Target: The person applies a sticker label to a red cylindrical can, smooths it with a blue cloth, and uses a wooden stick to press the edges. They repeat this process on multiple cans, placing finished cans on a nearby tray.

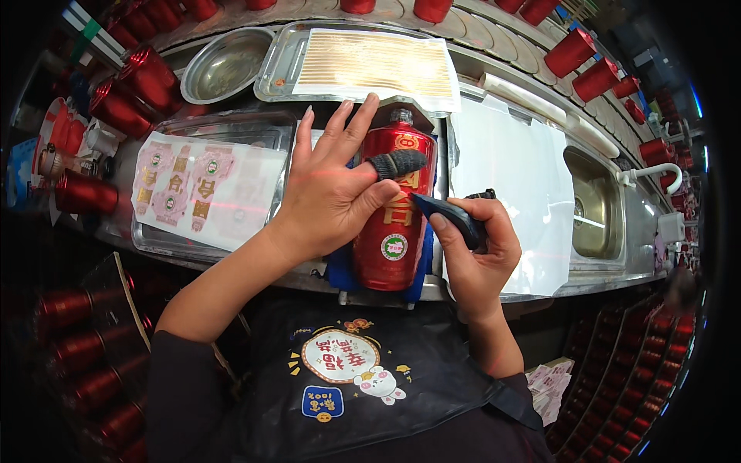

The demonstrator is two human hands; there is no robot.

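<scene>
A glossy red bottle [377,270] with gold characters and a round green-and-white emblem lies on a blue cloth [337,272], its neck pointing away from me. My left hand [328,181] rests over the bottle's left side with fingers spread. One finger wears a grey knitted finger cover [397,163] and lies across the bottle's upper front; the thumb tip lies near the gold lettering. In my right hand [482,251] a dark blue scraper [448,212] is gripped between thumb and fingers, its pointed edge at the bottle's right side beside the lettering.
Left of the bottle, a sheet of pink-and-gold decals [258,181] lies on a metal tray [143,231]. Beyond are a metal bowl [202,89] and a gold-striped sheet [374,65]. White sheeting [509,201] and a sink [594,239] are rightward. Red bottles [150,77] crowd the surroundings.
</scene>
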